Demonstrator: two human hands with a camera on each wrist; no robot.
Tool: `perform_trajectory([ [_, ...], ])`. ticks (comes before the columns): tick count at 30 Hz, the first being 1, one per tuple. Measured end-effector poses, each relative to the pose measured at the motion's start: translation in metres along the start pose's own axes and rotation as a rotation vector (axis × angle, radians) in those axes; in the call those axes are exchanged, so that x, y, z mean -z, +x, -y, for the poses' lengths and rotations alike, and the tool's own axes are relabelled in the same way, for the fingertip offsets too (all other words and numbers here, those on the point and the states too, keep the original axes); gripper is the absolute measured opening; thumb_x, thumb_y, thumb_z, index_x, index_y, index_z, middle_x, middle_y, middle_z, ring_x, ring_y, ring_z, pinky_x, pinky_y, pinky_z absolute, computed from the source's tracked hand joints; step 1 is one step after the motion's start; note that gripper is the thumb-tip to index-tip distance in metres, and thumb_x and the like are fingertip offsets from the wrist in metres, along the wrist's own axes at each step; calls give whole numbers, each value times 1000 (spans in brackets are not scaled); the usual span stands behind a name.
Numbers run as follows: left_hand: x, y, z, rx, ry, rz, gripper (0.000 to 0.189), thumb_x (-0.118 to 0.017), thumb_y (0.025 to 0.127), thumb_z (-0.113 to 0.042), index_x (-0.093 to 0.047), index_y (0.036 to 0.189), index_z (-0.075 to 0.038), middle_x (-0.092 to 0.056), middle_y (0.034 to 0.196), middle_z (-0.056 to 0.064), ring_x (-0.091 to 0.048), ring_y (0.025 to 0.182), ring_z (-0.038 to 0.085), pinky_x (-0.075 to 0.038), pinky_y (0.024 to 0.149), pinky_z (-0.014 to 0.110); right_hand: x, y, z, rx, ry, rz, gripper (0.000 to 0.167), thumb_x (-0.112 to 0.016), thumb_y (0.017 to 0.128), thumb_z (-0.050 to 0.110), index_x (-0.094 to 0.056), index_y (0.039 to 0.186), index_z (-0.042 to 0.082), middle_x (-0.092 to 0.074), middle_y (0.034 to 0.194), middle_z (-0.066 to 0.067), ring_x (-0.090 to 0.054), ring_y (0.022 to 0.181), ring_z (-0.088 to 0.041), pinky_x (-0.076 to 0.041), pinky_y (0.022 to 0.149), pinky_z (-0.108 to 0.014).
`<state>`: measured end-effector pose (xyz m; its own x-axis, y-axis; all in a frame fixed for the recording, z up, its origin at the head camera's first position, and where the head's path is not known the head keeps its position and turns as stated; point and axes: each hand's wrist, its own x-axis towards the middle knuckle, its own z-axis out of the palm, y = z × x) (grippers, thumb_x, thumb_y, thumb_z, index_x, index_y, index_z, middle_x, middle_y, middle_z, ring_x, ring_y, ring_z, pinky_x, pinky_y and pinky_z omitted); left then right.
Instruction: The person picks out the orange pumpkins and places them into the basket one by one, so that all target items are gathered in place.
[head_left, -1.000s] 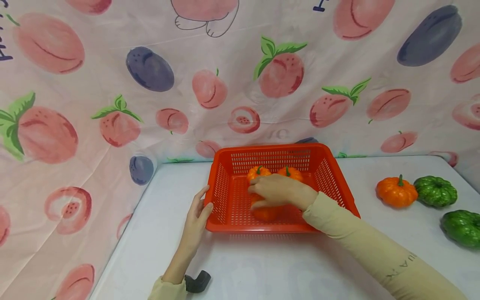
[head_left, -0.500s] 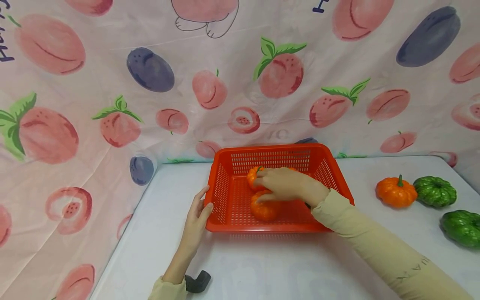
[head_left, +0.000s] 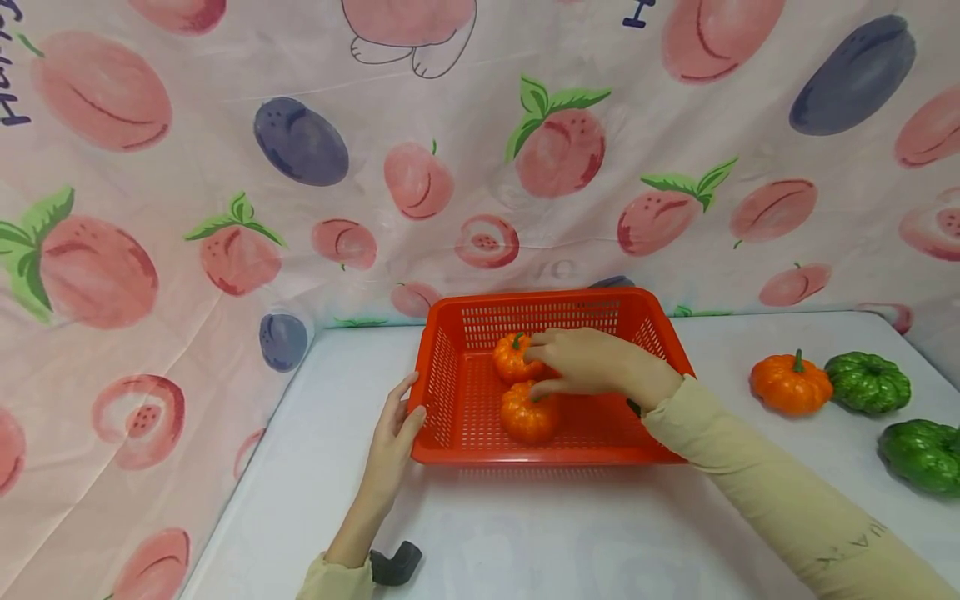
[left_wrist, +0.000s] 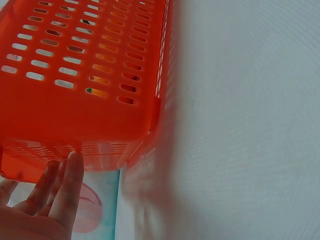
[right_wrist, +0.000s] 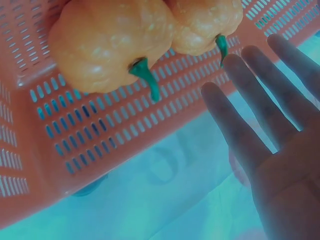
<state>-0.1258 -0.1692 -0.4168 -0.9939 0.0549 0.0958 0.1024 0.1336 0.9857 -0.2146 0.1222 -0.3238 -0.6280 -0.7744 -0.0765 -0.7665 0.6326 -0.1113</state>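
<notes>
A red plastic basket [head_left: 480, 457] holds small orange pumpkins. Two show in the head view: one pumpkin [head_left: 510, 360] towards the back, another pumpkin [head_left: 527, 417] in front of it. Part of the basket's right side is hidden by my right hand [head_left: 581, 360], which hovers over the pumpkins. In the right wrist view its fingers [right_wrist: 250, 90] are extended and spread, holding nothing, beside two pumpkins with green stems. My left hand [head_left: 392, 429] lies at the basket's left rim, thumb by the front corner; in the left wrist view straight fingers [left_wrist: 70, 190] touch the outer wall.
Right of the basket on the white table [head_left: 525, 533] sit another orange pumpkin [head_left: 791, 384], a dark green striped pumpkin [head_left: 868, 383] and a green one [head_left: 924, 457] nearer the front. A fruit-printed cloth [head_left: 480, 150] stands behind. A black object [head_left: 397, 564] is by the left wrist.
My right hand has risen off the front pumpkin and drifted right, uncovering both left pumpkins while covering the back right one. My left hand and the basket have stayed put.
</notes>
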Motion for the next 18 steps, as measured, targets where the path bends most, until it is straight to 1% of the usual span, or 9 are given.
perform_trajectory([
  [3, 0, 0, 0, -3, -4, 3, 52, -49, 105, -20, -32, 154, -21, -52, 138, 21, -55, 119, 35, -51, 91, 22, 2, -4, -2, -13, -20, -8, 55, -68, 91, 47, -65, 126, 5, -61, 134, -16, -52, 131, -34, -46, 104, -50],
  [8, 0, 0, 0, -7, 0, 1, 52, -49, 105, -20, -32, 154, -21, -52, 139, 20, -55, 120, 35, -51, 91, 22, 3, -10, -6, -24, -43, -39, 54, -69, 90, 47, -66, 125, 6, -63, 130, -15, -56, 126, -34, -48, 100, -51],
  [13, 0, 0, 0, -8, -5, -1, 52, -49, 105, -20, -32, 154, -20, -52, 139, 21, -55, 119, 35, -51, 90, 22, 6, -16, -9, -32, -36, -40, 53, -69, 91, 42, -65, 126, 3, -62, 131, -17, -56, 125, -35, -49, 99, -52],
  [18, 0, 0, 0, -8, -8, 1, 52, -49, 105, -20, -32, 154, -20, -52, 139, 21, -55, 120, 35, -51, 90, 21, 8, -22, -13, -55, -23, -44, 51, -68, 92, 41, -65, 126, 3, -62, 130, -16, -56, 124, -34, -50, 97, -52],
])
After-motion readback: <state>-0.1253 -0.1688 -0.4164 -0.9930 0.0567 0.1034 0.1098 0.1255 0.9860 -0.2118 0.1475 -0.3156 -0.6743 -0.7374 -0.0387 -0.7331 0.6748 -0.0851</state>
